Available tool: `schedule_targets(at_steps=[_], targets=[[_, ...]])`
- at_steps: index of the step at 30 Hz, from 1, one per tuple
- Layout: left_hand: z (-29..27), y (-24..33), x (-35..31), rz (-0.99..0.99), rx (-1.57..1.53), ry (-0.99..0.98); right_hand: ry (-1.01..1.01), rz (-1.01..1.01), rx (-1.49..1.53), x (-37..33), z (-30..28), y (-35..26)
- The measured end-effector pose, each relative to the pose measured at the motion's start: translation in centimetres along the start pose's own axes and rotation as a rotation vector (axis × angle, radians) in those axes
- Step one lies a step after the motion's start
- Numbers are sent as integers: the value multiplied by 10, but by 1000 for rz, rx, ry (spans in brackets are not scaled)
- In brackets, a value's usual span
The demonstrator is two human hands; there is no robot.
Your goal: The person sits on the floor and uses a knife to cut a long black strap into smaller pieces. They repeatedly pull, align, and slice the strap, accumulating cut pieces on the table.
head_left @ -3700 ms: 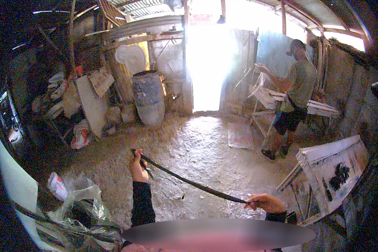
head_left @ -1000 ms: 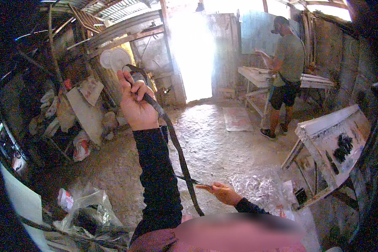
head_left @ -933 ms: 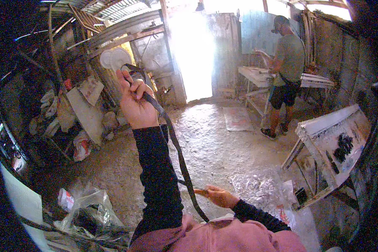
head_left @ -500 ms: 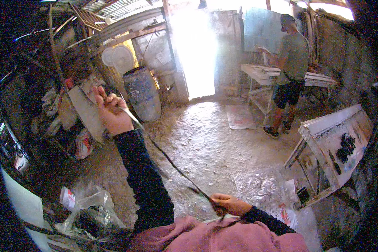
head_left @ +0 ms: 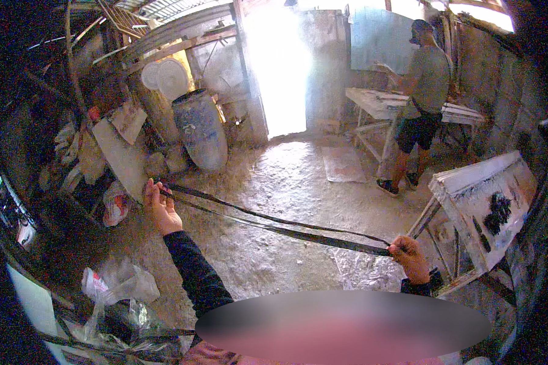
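A long black strap (head_left: 280, 230) stretches between my two hands as a narrow loop with two strands. One end is pinched in the fingers of my left hand (head_left: 163, 210), which is raised at the left in front of the leaning boards. My right hand (head_left: 410, 258) is closed round the other end, in front of the tilted stand on the right. Both strands sag slightly, and the lower one looks wider near my right hand.
A slanted wooden stand (head_left: 478, 213) with black smears is close on the right. A person (head_left: 429, 91) works at a white table (head_left: 377, 104) farther back. A blue barrel (head_left: 202, 131) stands far left of the bright doorway. Plastic bags (head_left: 119, 292) lie at lower left.
My left hand has come down. My right hand has moved up and far to the right. The strap now runs nearly level as a spread loop instead of one steep line.
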State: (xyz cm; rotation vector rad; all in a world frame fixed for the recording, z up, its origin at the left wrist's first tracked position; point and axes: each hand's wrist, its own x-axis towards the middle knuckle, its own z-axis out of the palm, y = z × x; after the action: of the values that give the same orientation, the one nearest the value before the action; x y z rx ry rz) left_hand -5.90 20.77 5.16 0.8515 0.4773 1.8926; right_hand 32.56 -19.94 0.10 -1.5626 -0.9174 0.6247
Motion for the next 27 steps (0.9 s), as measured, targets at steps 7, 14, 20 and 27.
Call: schedule_targets(at_steps=[7,14,20,27], targets=[[-18,-4,6,-246,-476,-71,14,-123,79,-11,-8,-9],[-26,-20,7,-286,-727,-25,53,-104,279,-8,-9,-2],[-79,-36,29,-505,-922,11,56,-78,296,-16,-9,-1],[-134,-50,30,-454,-722,-12,-100,-91,477,-16,5,3]])
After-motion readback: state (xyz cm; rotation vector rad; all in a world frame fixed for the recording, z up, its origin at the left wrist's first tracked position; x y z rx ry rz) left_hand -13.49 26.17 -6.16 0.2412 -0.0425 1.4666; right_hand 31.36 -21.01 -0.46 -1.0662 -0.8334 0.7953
